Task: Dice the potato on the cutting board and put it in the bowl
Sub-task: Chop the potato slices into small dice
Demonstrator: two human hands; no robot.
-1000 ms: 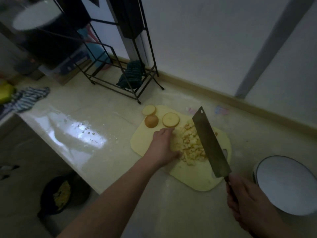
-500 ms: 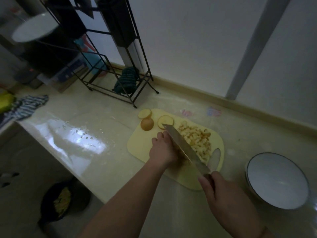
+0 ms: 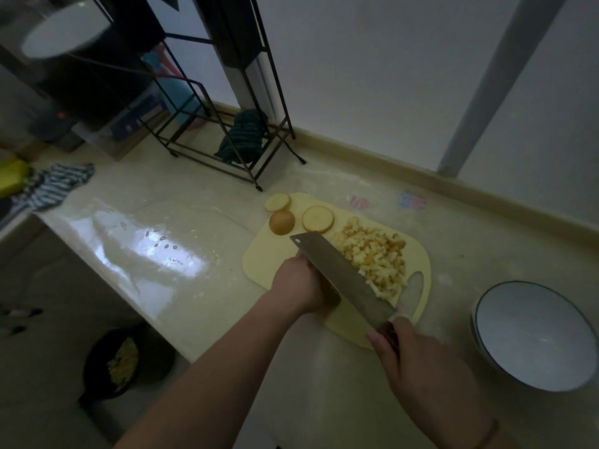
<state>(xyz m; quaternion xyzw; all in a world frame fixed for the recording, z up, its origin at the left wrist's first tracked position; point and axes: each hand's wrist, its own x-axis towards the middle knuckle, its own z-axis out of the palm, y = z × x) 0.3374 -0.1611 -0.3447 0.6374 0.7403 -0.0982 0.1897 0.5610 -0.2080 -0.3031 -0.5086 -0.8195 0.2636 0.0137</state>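
Most of the dicing appears to be done: a heap of diced potato (image 3: 372, 257) lies toward the far right part of the cutting board (image 3: 259, 264), but none of it has been moved, and the bowl (image 3: 531, 335), standing on the counter (image 3: 194, 196) well to the right of the board, is seen holding nothing. Three round potato slices (image 3: 318, 218) are left uncut at the board's far left corner; two show pale cut faces and one shows brown skin. What is left, by this judgement, is the dicing of those rounds and of whatever is under the left hand, then the transfer to the bowl.

The cleaver (image 3: 340, 277) is gripped at its handle by the right hand (image 3: 418, 367), fingers wrapped round it, the blade laid diagonally across the board between the left hand (image 3: 299, 283) and the heap. The left hand is set on the board against the blade's flat side with fingers curled; what it holds down is hidden, so it cannot be told whether a piece is grasped.

Counted: one board, one cleaver, one bowl, three rounds, one heap whose cubes are too many and too small to number.
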